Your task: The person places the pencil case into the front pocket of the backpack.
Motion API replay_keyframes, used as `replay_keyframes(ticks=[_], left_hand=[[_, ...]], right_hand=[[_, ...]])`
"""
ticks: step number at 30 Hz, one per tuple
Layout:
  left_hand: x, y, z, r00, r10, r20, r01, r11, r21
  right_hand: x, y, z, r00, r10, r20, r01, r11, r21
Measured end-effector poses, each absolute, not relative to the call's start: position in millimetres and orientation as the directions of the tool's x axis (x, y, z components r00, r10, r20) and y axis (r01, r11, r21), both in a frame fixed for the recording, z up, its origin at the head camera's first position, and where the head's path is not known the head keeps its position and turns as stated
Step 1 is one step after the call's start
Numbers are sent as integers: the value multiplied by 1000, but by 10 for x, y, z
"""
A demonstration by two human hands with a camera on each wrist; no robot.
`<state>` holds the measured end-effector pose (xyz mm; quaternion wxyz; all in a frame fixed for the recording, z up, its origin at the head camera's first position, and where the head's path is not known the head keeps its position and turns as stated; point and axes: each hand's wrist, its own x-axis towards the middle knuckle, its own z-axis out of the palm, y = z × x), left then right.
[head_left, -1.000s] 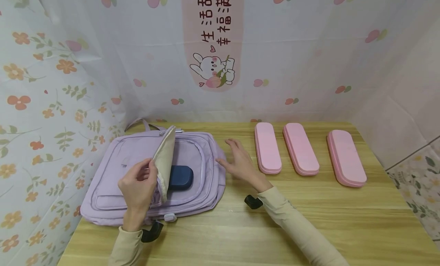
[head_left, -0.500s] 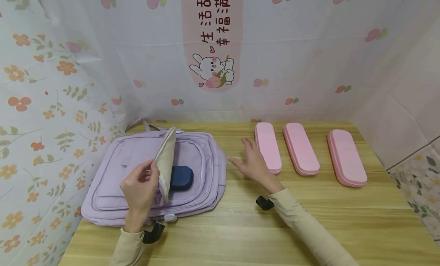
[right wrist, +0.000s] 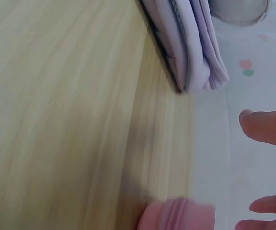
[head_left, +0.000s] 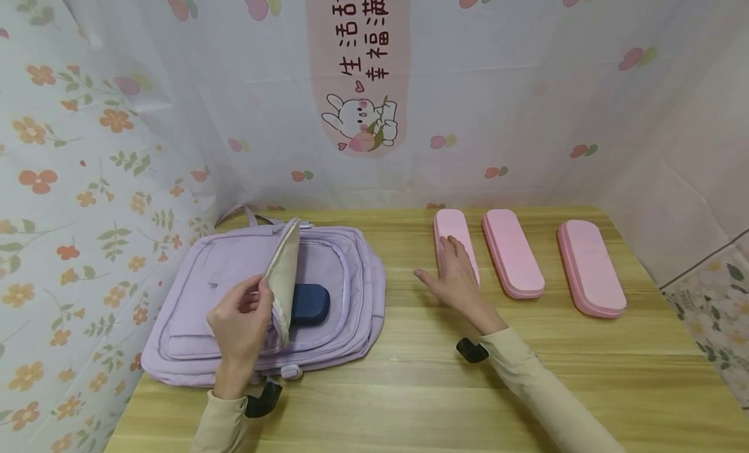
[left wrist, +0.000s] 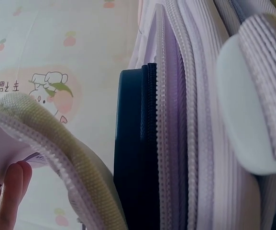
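Note:
A lilac backpack (head_left: 368, 277) lies flat at the left of the table. My left hand (head_left: 241, 320) pinches the edge of its front pocket flap (head_left: 283, 277) and keeps it lifted, pale lining showing. Inside that pocket sits a dark blue zipped case (head_left: 312, 303), partly behind the flap; the left wrist view shows the zip of this dark blue case (left wrist: 149, 134). Over the leftmost pink case (head_left: 452, 224) hovers my right hand (head_left: 459, 281), fingers spread and holding nothing. In the right wrist view the pink case (right wrist: 176, 215) appears below the fingers, apart from them.
Two more pink cases, a middle one (head_left: 515, 255) and a right one (head_left: 592, 268), lie in a row on the wooden table (head_left: 409, 401). A printed curtain (head_left: 497, 115) hangs along the back edge, and a floral one (head_left: 88, 245) borders the left.
My right hand has moved right, from beside the backpack to above the leftmost pink case. The left hand still holds the flap up in nearly the same place.

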<state>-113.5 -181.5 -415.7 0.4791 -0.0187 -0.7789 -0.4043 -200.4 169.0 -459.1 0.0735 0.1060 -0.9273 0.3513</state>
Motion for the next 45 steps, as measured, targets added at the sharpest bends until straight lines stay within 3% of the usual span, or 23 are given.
replay_keyframes(ticks=[12,23,35,45], left_hand=[[-1072,-1836,-4157,-546,-351,761,401,688,605],[-1123,-1862,-4232,-547,-329,770,411,696,589],[-1146,-1880,-4273,-554,-313,772,424,692,584],[-1130,-1877,-4284,-564,-320,761,415,687,597]], right_hand=[[-1900,1912,-4697,-993,-88,75,-116,765,-634],[-1864,2011,-4829,-984,-19,179,-134,742,-657],[-1852,2110,-4794,-994,103,36,58,780,-623],[-1870,2210,-4766,-991,100,88,20,767,-642]])
